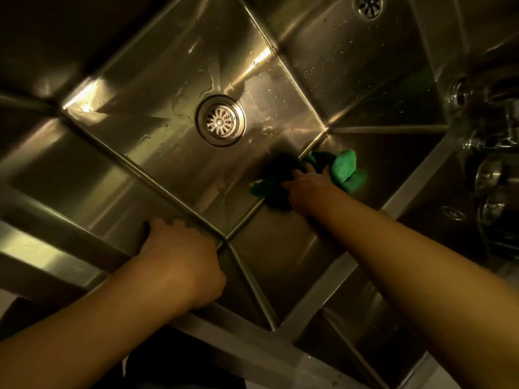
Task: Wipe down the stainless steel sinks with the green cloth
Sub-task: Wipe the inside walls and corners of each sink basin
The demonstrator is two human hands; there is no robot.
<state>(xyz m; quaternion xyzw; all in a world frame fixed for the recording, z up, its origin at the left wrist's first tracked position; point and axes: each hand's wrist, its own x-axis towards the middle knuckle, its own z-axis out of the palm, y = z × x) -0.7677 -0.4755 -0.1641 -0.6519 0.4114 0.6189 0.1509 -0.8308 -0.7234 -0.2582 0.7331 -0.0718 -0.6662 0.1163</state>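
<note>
Green cloth [276, 181] lies bunched under the flat, pressing right hand [307, 189]; left hand [179, 256] clutches the sink rim [56, 248], probably bracing.

The left hand [179, 256] hides its fingertips over the sink rim [56, 252] (blurred fittings [488, 136], perhaps taps, are cropped).

Middle basin [157, 153] of the stainless steel sink is viewed from above. Its floor is streaked with water and droplets, with a round slotted drain [220, 120] set in the centre. A second basin [337, 51] is seen past the divider, its second drain [369, 5] cut off at the top edge. The green cloth [344, 169] is bunched and crumpled across the seam between the middle basin's floor and side wall, and is pressed there by the right hand [307, 189].
</note>
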